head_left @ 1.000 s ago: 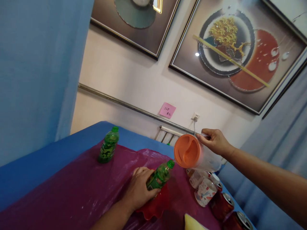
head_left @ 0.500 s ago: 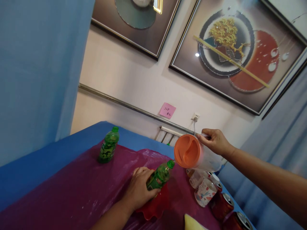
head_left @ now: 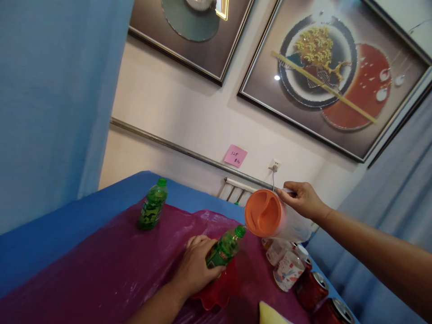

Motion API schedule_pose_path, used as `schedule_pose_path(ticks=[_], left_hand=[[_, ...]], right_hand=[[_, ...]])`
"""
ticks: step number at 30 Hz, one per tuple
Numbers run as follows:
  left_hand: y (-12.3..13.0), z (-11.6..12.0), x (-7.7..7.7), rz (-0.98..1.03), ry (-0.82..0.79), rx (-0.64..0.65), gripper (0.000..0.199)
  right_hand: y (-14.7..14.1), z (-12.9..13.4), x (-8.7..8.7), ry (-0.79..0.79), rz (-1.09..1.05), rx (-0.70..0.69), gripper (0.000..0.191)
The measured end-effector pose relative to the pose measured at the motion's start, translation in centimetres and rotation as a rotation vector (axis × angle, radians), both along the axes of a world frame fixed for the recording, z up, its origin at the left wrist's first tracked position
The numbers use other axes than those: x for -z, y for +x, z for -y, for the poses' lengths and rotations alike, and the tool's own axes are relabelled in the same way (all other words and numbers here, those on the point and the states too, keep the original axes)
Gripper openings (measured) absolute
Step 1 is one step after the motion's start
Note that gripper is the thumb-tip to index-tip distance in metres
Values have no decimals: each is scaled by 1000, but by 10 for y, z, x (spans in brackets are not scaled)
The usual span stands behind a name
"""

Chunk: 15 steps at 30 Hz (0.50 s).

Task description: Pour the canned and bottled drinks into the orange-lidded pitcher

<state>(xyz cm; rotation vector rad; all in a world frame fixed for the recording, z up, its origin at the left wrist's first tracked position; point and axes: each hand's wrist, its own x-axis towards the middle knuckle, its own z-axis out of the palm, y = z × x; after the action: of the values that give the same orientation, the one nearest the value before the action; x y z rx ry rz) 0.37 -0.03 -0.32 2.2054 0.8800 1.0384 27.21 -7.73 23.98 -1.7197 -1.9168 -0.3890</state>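
Two bare hands are at work over the maroon sheet [head_left: 101, 265]: the left hand [head_left: 199, 265] has its grip closed around a tilted green bottle [head_left: 222, 249] above the red scalloped dish [head_left: 218, 288], while the right hand [head_left: 303, 200] has its grip closed on the handle of a clear pitcher [head_left: 286, 222], tipped so that its orange lid [head_left: 263, 213] is near the bottle's neck. Another green bottle [head_left: 153, 204] stands apart near the sheet's far edge, and beneath and beside the pitcher are a bottle with a patterned label [head_left: 288, 270] and dark red cans [head_left: 312, 290].
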Motion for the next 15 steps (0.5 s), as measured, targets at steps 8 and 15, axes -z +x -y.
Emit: schedule_pose_path(ticks=[8,15], left_hand=[[0,0,1,-2,-1,-4,46],[0,-1,1,-3,-3,-3,51]], right_hand=[[0,1,2,15,17,5,47],[0,1,0,20,24,-3,48]])
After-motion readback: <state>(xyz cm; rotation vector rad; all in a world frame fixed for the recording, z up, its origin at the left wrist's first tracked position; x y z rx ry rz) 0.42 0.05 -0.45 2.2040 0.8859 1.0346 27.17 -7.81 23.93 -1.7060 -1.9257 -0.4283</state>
